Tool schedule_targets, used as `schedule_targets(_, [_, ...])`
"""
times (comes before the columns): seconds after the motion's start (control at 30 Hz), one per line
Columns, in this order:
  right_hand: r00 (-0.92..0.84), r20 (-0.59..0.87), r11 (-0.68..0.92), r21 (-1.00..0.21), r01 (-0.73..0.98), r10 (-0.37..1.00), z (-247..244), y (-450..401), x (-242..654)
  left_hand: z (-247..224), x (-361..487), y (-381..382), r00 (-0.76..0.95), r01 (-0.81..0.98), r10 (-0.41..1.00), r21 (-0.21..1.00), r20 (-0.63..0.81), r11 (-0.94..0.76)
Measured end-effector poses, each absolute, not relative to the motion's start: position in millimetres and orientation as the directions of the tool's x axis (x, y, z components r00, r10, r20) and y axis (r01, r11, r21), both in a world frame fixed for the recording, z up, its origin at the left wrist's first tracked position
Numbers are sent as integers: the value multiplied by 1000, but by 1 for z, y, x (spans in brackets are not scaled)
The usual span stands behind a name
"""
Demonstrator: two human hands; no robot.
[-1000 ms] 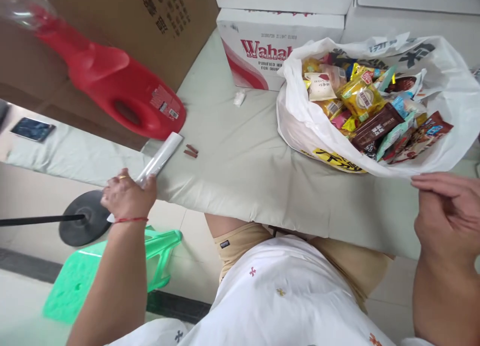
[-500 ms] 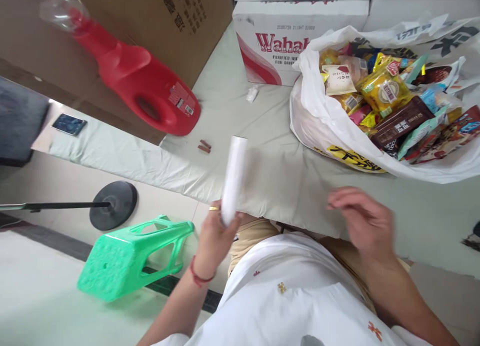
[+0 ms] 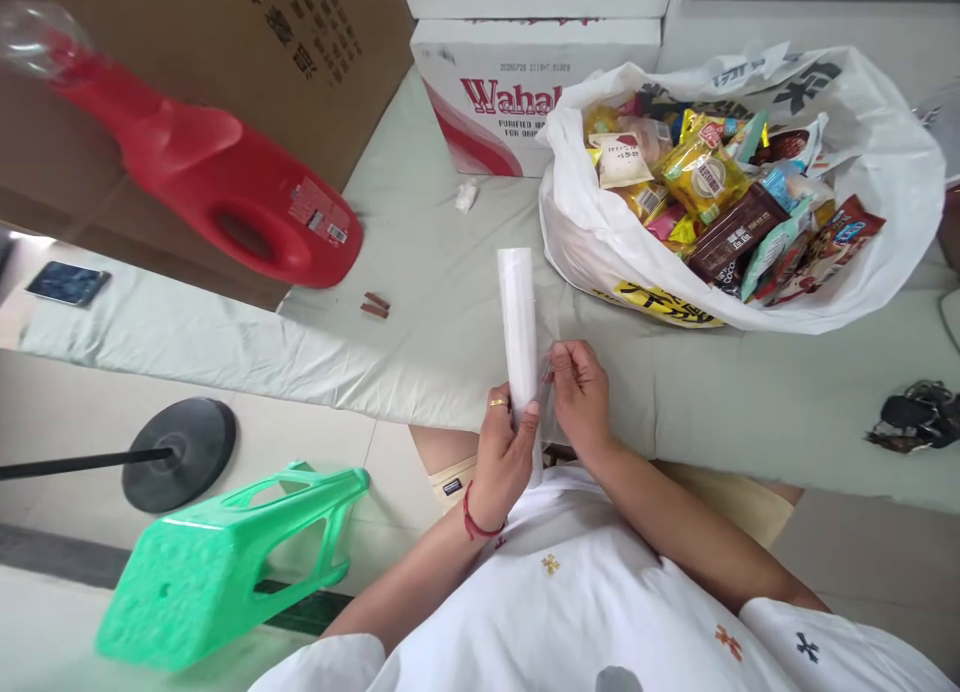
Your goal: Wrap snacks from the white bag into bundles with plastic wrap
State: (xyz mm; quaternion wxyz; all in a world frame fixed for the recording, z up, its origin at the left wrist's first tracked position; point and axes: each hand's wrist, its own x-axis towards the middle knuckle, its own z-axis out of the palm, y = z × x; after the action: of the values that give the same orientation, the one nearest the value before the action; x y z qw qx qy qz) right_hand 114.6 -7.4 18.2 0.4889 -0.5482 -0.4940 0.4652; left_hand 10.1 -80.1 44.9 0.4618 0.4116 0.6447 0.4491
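My left hand [image 3: 508, 447] is wrapped round the lower part of a white roll of thin plastic film [image 3: 517, 312], which stands nearly upright in the view over the table's front edge. A ring is on one finger and a red cord circles the wrist. Just right of the roll, my right hand [image 3: 579, 392] is closed in a pinch on a thin, see-through loose edge of the film [image 3: 548, 357]. The film is so clear that its outline is hard to make out.
A white plastic bag [image 3: 559, 212] full of packaged snacks stands at the right on the cloth-covered table [image 3: 427, 342], before a Wahaha carton [image 3: 457, 72]. Left are a red bottle [image 3: 225, 192], brown strips [image 3: 375, 304] and a phone [image 3: 67, 283]. A green stool [image 3: 187, 582] lies tipped below; dark keys [image 3: 916, 416] rest far right.
My right hand has come leftward to the roll and now pinches the film's edge. The roll has been turned more upright in my left hand. The whole view has shifted slightly.
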Motion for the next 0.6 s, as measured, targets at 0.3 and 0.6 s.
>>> schedule_targets(0.3, [-145,63,97,-966,239,987,41,15,129,37,4,-56,55,-687,870,614,-490,389])
schedule_targets(0.6, [-212,102,126,-987,100,972,87,5,149,28,-4,-34,111,-647,878,637,-466,420])
